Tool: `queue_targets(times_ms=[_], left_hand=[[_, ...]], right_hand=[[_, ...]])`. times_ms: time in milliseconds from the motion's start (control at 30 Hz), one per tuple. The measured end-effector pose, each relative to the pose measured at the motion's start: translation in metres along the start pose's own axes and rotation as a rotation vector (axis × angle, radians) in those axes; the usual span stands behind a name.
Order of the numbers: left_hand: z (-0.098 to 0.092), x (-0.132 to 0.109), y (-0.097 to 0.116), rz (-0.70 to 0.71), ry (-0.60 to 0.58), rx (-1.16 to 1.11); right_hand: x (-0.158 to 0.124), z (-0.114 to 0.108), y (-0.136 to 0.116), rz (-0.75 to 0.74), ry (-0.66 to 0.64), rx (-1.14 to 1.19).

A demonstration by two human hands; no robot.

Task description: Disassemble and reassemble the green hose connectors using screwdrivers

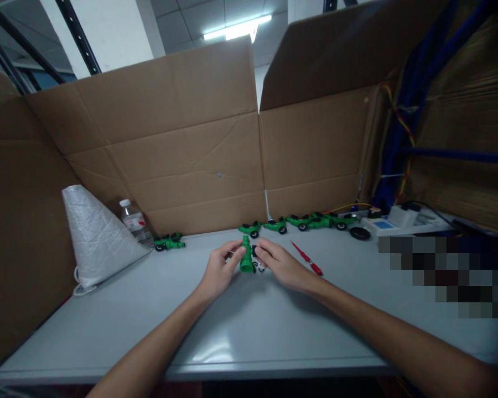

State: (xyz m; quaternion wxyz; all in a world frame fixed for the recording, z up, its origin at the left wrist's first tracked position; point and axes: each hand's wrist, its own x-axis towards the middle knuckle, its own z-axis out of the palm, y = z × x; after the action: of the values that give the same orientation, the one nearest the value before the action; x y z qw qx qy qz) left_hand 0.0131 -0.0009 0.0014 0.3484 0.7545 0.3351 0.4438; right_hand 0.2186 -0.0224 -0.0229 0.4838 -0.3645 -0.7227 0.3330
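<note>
In the head view, a green toy car body [246, 260] is held up over the middle of the table, its length pointing away from me. My left hand [219, 271] grips it from the left, thumb on top. From the other side, my right hand [283, 264] pinches a small black part [254, 251] against the car's flank; it looks like a wheel, though the fingers partly cover it. Small black-and-white pieces [260, 268] show just below the right fingers. To the right of that hand lies a red screwdriver [307, 258].
Several green toy cars [276, 225] line the back edge, with another cluster [169, 242] at back left. A plastic bottle [135, 221] and a silvery wrapped cone [97, 237] stand left. A power strip [410, 220] and black ring [360, 233] sit right. Cardboard walls [182, 149] enclose the table.
</note>
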Motion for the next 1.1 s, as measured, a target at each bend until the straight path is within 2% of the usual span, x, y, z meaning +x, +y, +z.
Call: queue_targets(times_ms=[167, 400, 500, 600, 700, 833, 967, 1100], left_hand=[[0.000, -0.002, 0.016, 0.130, -0.016, 0.136], [0.000, 0.000, 0.026, 0.175, -0.077, 0.149], [0.002, 0.000, 0.027, 0.198, -0.067, 0.163], [0.003, -0.003, 0.024, 0.251, -0.037, 0.230], [0.003, -0.007, 0.020, 0.342, -0.055, 0.315], [0.000, -0.010, 0.016, 0.529, -0.095, 0.428], [-0.008, -0.009, 0.018, 0.708, -0.097, 0.656], [-0.014, -0.008, 0.018, 0.788, -0.079, 0.778]], right_hand=[[0.002, 0.004, 0.002, -0.016, 0.003, 0.074], [-0.005, 0.000, -0.016, -0.117, 0.083, -0.183], [-0.004, -0.002, -0.018, -0.142, 0.084, -0.203], [-0.002, -0.003, -0.012, -0.080, 0.040, -0.084], [0.002, -0.005, -0.005, -0.017, -0.057, 0.107], [0.003, -0.006, -0.006, 0.127, -0.128, 0.399], [0.001, -0.005, -0.016, 0.289, -0.192, 0.696], [0.001, -0.002, -0.020, 0.347, -0.220, 0.749]])
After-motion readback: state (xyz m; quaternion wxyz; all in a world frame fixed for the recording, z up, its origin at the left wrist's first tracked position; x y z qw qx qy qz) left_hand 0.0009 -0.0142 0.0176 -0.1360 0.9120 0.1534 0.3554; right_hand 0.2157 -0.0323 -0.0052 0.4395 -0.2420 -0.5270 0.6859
